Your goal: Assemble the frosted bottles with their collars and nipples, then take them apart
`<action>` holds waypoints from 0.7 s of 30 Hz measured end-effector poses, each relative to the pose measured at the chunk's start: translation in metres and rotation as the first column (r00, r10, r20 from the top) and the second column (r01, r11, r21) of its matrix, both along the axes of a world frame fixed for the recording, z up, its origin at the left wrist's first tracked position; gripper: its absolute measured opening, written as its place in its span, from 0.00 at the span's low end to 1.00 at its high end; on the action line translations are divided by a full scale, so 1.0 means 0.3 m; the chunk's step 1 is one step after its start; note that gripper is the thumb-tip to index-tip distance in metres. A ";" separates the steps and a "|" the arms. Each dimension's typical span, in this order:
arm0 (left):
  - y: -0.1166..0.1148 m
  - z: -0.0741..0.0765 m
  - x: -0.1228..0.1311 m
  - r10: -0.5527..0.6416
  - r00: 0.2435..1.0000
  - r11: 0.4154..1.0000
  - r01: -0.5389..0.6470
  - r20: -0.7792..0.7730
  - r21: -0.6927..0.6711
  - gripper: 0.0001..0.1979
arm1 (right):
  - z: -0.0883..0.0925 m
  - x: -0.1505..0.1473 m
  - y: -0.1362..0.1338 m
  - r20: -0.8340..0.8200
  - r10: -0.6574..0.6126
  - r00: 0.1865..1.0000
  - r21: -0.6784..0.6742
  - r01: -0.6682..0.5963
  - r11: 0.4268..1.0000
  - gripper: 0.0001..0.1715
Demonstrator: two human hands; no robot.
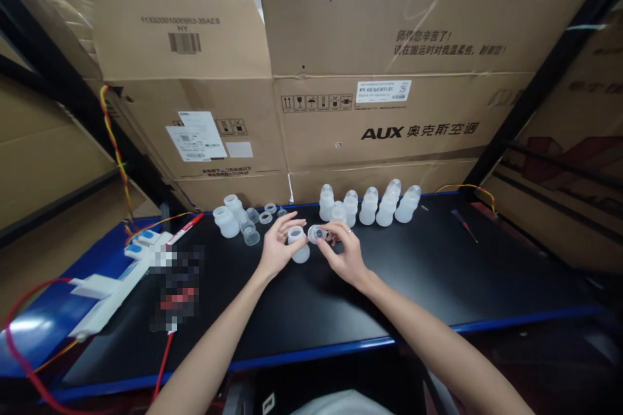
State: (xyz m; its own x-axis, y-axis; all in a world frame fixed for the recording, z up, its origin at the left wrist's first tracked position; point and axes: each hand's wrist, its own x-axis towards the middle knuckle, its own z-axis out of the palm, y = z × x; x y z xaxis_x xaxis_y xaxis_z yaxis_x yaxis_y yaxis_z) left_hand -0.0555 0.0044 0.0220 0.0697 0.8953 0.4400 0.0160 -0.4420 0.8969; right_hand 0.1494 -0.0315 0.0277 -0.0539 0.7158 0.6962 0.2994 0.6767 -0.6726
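Note:
My left hand (281, 245) is closed round an uncapped, translucent white baby bottle (300, 253), its open neck facing up. Just to the right, my right hand (343, 248) pinches a clear bottle collar (316, 233) with what looks like a teat in it. The collar is apart from the bottle's neck. Behind my left hand lie loose clear rings (265, 217) and a small teat (281, 211). Two uncapped bottles (226, 222) stand at the left, beside clear caps (250, 234). Several capped bottles (369, 206) are grouped at the back right.
The black tabletop (389, 285) has a blue edge. A power strip (121, 285) with plugs and red cable lies on the left, near a red-and-white marker (187, 228). A screwdriver (464, 225) lies at the right. Cardboard panels (331, 117) stand behind the table.

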 end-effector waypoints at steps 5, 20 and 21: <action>-0.016 -0.039 0.052 -0.089 0.986 0.990 0.072 -0.139 -0.120 0.23 | 0.001 0.006 0.004 0.023 0.017 1.000 -0.022 -0.017 1.000 0.13; -0.044 -0.027 0.025 0.112 0.729 0.994 -0.090 -0.675 0.067 0.13 | 0.019 0.032 0.022 0.095 0.334 0.938 -0.090 -0.326 0.941 0.14; -0.042 -0.027 0.024 0.092 0.735 0.996 -0.071 -0.672 0.059 0.15 | 0.020 0.032 0.022 0.077 0.360 0.930 -0.113 -0.351 0.930 0.15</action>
State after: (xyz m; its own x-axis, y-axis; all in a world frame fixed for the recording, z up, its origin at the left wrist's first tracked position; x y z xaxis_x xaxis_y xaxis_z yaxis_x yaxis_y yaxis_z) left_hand -0.0482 -0.0082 0.0140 0.2841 0.8999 0.3308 0.6482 -0.4345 0.6254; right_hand 0.1591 -0.0249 0.0338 -0.3793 0.7005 0.6045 0.1161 0.6842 -0.7200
